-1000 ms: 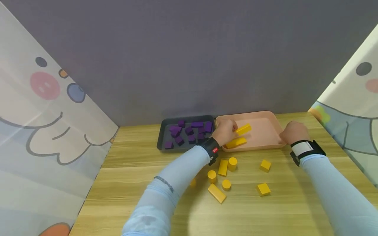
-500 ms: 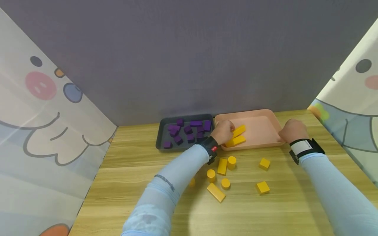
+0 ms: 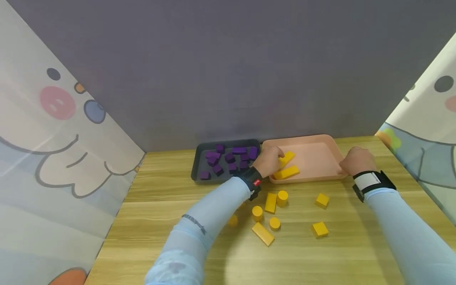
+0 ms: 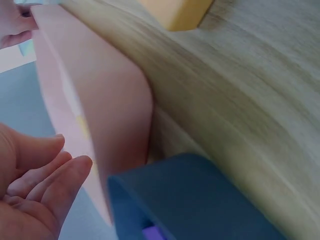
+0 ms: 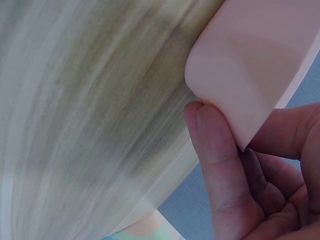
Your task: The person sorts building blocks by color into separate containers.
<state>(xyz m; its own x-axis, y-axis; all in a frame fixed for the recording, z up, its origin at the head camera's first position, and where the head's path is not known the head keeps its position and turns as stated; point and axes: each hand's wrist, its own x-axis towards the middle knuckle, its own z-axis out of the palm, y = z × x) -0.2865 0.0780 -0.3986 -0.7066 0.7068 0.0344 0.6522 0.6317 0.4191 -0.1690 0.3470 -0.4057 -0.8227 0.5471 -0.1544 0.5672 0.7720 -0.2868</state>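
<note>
My left hand [image 3: 269, 160] is over the left end of the pink tray [image 3: 318, 158]. In the left wrist view its thumb and fingers are loosely bent and apart, with nothing between them. Two yellow rectangular blocks lie in the tray beside it: an upper block [image 3: 286, 159] near the fingertips and a lower block [image 3: 287, 172]. At the tray's right end my right hand [image 3: 358, 161] pinches the rim; the right wrist view shows the thumb inside and fingers [image 5: 215, 135] outside the tray wall [image 5: 240, 65].
A dark grey tray [image 3: 196, 166] with several purple blocks adjoins the pink tray's left side. Yellow pieces lie in front on the wooden table [image 3: 160, 221]: several cylinders [image 3: 257, 213], rectangular blocks [image 3: 263, 234] and two cubes [image 3: 320, 229]. A grey panel [image 3: 249, 71] rises behind.
The upper yellow block, held raised by my left hand a second ago, has come down into the tray beside the other, and the fingers have let it go. My right hand stays on the rim.
</note>
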